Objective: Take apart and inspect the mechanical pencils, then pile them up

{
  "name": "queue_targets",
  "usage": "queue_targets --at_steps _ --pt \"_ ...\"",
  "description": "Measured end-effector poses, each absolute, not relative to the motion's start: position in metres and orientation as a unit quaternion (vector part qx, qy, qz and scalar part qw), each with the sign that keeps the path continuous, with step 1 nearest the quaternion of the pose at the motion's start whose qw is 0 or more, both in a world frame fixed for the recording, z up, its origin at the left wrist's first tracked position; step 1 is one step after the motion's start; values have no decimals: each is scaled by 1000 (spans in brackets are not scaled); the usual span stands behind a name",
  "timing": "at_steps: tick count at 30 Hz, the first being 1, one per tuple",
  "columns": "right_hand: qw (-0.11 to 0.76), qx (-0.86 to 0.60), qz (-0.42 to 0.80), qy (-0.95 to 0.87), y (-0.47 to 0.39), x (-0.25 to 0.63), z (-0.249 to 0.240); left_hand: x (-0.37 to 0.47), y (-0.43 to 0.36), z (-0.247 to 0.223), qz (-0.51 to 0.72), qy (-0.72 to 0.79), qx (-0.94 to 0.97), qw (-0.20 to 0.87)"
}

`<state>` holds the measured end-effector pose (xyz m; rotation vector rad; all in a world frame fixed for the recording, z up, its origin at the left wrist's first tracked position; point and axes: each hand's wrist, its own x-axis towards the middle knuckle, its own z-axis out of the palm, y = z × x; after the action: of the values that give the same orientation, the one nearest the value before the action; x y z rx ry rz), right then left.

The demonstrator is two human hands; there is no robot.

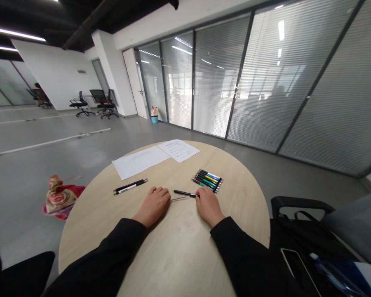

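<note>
My right hand (208,205) is closed, its fingertips pinching one end of a black pen (184,193) that points left over the table. Across from it, my left hand (153,205) is curled with the knuckles up. A thin dark rod, like a pen refill (177,199), sticks out from its fingers toward the right hand, just below the black pen. Just beyond my right hand lies a row of several pens (207,180) side by side, with blue, yellow, green and black barrels. Left of my left hand lie black and white pens (130,186) close together.
Two printed sheets (142,161) lie at the round wooden table's (179,255) far side. A black chair (297,222) with a phone and a bag on it stands at the right. On the floor at the left is a bin with a tan-and-red bag (63,196).
</note>
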<state>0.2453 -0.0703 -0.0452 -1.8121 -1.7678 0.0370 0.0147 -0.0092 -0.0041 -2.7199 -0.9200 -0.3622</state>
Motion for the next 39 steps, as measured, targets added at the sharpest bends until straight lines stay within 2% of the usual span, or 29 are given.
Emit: queue_targets --at_steps 7,15,20,39 --pt "319 -687 39 -652 -67 248 -48 1 -3 1 -221 -371 -901 48" --pt "413 -678 130 -594 -60 255 -52 -9 9 -7 -322 -450 -832 -46" --pt "437 -677 147 -574 -60 255 -53 -8 9 -4 -356 -490 -789 -104" --pt "459 -673 143 -561 -56 257 -61 -7 12 -3 -383 -474 -759 -230"
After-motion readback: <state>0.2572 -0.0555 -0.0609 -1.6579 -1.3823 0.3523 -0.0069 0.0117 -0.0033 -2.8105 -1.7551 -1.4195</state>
